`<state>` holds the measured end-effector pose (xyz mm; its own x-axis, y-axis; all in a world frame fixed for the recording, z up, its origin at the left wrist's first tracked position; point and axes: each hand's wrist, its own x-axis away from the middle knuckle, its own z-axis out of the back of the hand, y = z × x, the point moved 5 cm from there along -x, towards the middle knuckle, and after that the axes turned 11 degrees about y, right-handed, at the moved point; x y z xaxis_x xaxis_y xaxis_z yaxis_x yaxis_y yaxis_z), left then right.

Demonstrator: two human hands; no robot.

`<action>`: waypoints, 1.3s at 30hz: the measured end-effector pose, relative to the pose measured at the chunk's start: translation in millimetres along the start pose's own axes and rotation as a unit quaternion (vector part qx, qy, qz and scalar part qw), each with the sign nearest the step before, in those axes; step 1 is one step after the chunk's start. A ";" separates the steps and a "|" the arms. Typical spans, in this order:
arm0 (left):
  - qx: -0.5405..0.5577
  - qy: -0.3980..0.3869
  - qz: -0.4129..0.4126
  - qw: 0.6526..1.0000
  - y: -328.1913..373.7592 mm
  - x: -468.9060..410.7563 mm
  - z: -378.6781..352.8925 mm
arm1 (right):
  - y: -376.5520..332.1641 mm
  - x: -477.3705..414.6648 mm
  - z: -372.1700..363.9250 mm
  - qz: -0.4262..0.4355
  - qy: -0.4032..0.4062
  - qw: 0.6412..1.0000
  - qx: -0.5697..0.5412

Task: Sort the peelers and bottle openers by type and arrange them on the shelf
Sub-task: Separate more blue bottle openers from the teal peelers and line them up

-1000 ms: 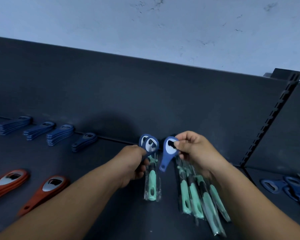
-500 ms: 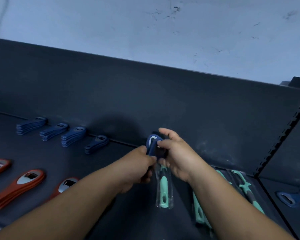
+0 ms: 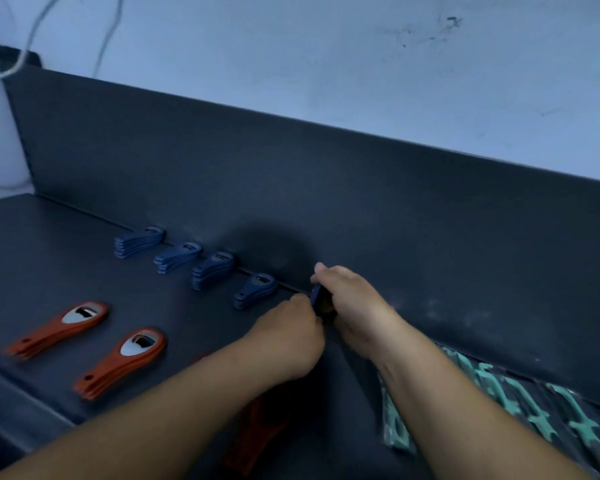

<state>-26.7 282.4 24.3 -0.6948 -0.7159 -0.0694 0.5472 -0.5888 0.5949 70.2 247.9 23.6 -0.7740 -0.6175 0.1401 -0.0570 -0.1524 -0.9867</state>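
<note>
Behind the shelf: pale wall [image 3: 326,57], 1 dark back panel [image 3: 395,209] standing against it.

Shelf [image 3: 66,258]: dark grey and flat, carries all the stock.

Teal peelers [image 3: 520,403]: in clear packs, lying side by side at far right along the back panel. Several; blur prevents an exact count.

Orange bottle openers: 2 stacks in full view at front left, [image 3: 59,329] and [image 3: 122,362], metal heads up. A 3rd orange piece [image 3: 257,431] lies mostly hidden under the left forearm.

Blue bottle openers: 4 stacks in a row along the back panel, [image 3: 139,241], [image 3: 178,256], [image 3: 212,270], [image 3: 255,291]. The fourth stack is the lowest.

Hands: 2, meeting just right of the fourth blue stack. Right hand [image 3: 354,306] has its fingers curled round the held blue opener [image 3: 316,296], which stands on edge close to the back panel. Left hand [image 3: 288,337] has its fingers curled, pinching the same piece from the near side. Whether one opener or several are held, I cannot tell.
</note>
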 end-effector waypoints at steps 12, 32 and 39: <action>-0.005 -0.012 0.057 0.998 -37.3 -34.3 6.8 | 21.6 -47.0 -7.3 -0.045 0.025 0.998 0.026; -0.150 0.099 -0.048 0.983 -29.8 -53.7 -19.8 | 34.1 -72.7 -9.7 0.165 0.103 0.903 0.384; -0.162 0.103 -0.042 0.980 -29.4 -50.7 -18.4 | 28.5 -66.2 -1.5 0.166 0.090 0.920 0.344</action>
<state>1.0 329.2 -4.4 -0.6530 -0.7007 -0.2874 0.6351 -0.7133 0.2963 118.9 285.6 -13.9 -0.7714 -0.5906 -0.2368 0.5664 -0.4678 -0.6784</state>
